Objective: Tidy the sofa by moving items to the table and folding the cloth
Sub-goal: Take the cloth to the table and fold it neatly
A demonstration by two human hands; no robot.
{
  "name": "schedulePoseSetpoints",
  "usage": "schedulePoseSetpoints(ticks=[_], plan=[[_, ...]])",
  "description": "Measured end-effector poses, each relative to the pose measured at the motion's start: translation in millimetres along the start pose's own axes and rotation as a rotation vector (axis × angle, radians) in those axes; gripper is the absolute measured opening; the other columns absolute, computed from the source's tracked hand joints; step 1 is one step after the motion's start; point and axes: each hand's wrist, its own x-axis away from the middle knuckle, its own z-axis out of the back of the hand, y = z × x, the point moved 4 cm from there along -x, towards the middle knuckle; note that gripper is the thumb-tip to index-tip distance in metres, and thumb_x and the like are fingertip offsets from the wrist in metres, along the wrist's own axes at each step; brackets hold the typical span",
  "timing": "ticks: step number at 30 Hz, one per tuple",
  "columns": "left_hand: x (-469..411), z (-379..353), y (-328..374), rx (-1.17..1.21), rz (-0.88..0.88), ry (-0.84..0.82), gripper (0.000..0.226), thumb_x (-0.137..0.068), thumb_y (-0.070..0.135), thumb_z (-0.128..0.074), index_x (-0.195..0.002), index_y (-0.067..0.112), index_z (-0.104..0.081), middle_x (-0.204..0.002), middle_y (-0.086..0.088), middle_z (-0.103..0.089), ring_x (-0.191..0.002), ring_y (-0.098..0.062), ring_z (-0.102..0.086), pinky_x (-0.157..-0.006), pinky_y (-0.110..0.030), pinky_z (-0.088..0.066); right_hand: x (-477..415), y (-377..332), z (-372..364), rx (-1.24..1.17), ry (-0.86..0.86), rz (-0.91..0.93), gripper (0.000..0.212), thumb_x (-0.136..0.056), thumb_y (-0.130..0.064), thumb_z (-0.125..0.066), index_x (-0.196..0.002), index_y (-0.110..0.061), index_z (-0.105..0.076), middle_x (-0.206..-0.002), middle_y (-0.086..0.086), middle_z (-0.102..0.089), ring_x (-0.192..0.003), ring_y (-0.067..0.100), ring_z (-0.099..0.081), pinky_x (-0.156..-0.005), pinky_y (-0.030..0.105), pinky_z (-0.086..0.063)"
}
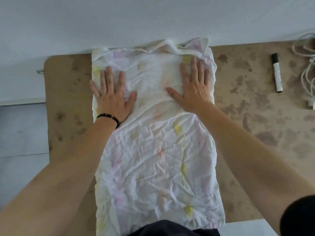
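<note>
- White cloth with faint pastel patches lies down the middle of the frame on a brown mottled table, far edge bunched against the wall.
- Left hand and right hand press flat on its upper part, fingers straight, well apart.
- Marker and white cable lie at upper right, apart from the cloth.

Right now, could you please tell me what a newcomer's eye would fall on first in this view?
A crumpled white cloth with pastel patches runs down the middle of the mottled brown table. The left hand, a dark beaded bracelet at its wrist, and the right hand press flat on its far end. A black-capped marker lies on the table to the right, apart from the cloth.
</note>
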Motion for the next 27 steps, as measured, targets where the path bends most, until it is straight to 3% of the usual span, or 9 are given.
schedulePoseSetpoints(ticks=[3, 6, 8, 10, 12, 16, 19, 24, 27], plan=[[40.1, -8.1, -3.1, 0.007, -0.015, -0.025, 0.074, -0.095, 0.066, -0.02, -0.155, 0.025, -0.01, -0.162, -0.013, -0.002, -0.149, -0.032, -0.001, -0.115, -0.063, -0.006, 40.0, -3.7, -8.9, -0.023, -0.047, 0.06, 0.09, -0.087, -0.082, -0.021, -0.159, -0.03, -0.007, -0.165, 0.015, 0.006, -0.152, 0.035, 0.005, -0.121, 0.055, -0.004], [60.8, -9.4, -7.9, 0.001, -0.015, -0.037, 0.075, -0.093, 0.067, -0.023, -0.154, 0.023, -0.017, -0.162, -0.016, -0.006, -0.148, -0.035, -0.005, -0.114, -0.064, -0.007, 65.2, -2.8, -11.9, -0.008, -0.025, 0.082, 0.086, -0.088, -0.079, -0.027, -0.157, -0.027, -0.023, -0.164, 0.018, -0.012, -0.151, 0.037, -0.011, -0.12, 0.053, -0.012], [51.9, -2.4, -10.2, 0.014, -0.016, 0.016, 0.075, -0.093, 0.067, -0.026, -0.152, 0.021, -0.022, -0.16, -0.018, -0.011, -0.147, -0.037, -0.01, -0.113, -0.064, -0.007, 58.1, -1.3, -0.3, -0.056, 0.113, 0.064, 0.076, -0.092, -0.073, -0.033, -0.148, -0.022, -0.042, -0.156, 0.018, -0.033, -0.142, 0.037, -0.032, -0.114, 0.05, -0.026], [31.1, 7.7, -5.7, 0.005, -0.055, 0.084, 0.072, -0.095, 0.065, -0.025, -0.15, 0.018, -0.025, -0.159, -0.017, -0.015, -0.146, -0.036, -0.013, -0.113, -0.063, -0.009, 35.2, 1.4, 16.0, -0.06, 0.309, 0.031, 0.063, -0.098, -0.063, -0.035, -0.141, -0.018, -0.049, -0.15, 0.018, -0.041, -0.134, 0.038, -0.042, -0.106, 0.048, -0.034], [-1.0, 14.5, -1.9, -0.014, -0.081, 0.053, 0.072, -0.096, 0.066, -0.02, -0.151, 0.02, -0.024, -0.16, -0.015, -0.015, -0.148, -0.034, -0.012, -0.113, -0.065, -0.007, -0.1, 4.8, 25.5, -0.042, 0.294, 0.043, 0.062, -0.1, -0.06, -0.032, -0.145, -0.02, -0.044, -0.155, 0.018, -0.034, -0.14, 0.039, -0.034, -0.11, 0.051, -0.03], [-54.2, 7.6, -10.3, -0.067, 0.045, -0.133, 0.083, -0.086, 0.078, 0.0, -0.154, 0.032, -0.001, -0.163, -0.008, 0.006, -0.149, -0.034, 0.005, -0.113, -0.067, 0.001, -50.8, 28.9, 11.1, -0.002, -0.019, -0.035, 0.084, -0.087, -0.083, -0.014, -0.157, -0.035, -0.013, -0.166, 0.008, -0.006, -0.152, 0.035, 0.001, -0.119, 0.06, 0.001], [-60.8, 7.7, -14.1, -0.077, 0.032, -0.103, 0.081, -0.087, 0.078, -0.002, -0.153, 0.031, -0.003, -0.162, -0.011, 0.004, -0.148, -0.035, 0.004, -0.114, -0.065, 0.001, -51.2, 32.0, 8.1, -0.021, 0.06, -0.053, 0.084, -0.088, -0.082, -0.017, -0.156, -0.033, -0.018, -0.163, 0.014, -0.013, -0.151, 0.036, 0.0, -0.119, 0.06, 0.002], [-14.2, 26.9, 4.8, 0.041, 0.025, 0.133, 0.063, -0.099, 0.058, -0.022, -0.15, 0.022, -0.025, -0.159, -0.017, -0.018, -0.147, -0.038, -0.012, -0.113, -0.066, -0.006, 1.3, 10.0, 25.1, -0.039, 0.341, -0.044, 0.06, -0.103, -0.053, -0.028, -0.152, -0.018, -0.034, -0.161, 0.018, -0.021, -0.149, 0.043, -0.013, -0.119, 0.06, -0.006], [30.3, 7.1, 11.9, 0.097, 0.045, -0.025, 0.071, -0.093, 0.072, -0.013, -0.153, 0.033, -0.012, -0.162, -0.012, -0.006, -0.148, -0.035, 0.0, -0.112, -0.065, 0.005, 38.3, -6.1, 9.4, -0.014, 0.22, 0.06, 0.066, -0.1, -0.065, -0.024, -0.154, -0.028, -0.029, -0.164, 0.015, -0.015, -0.151, 0.04, -0.007, -0.121, 0.056, -0.004]])
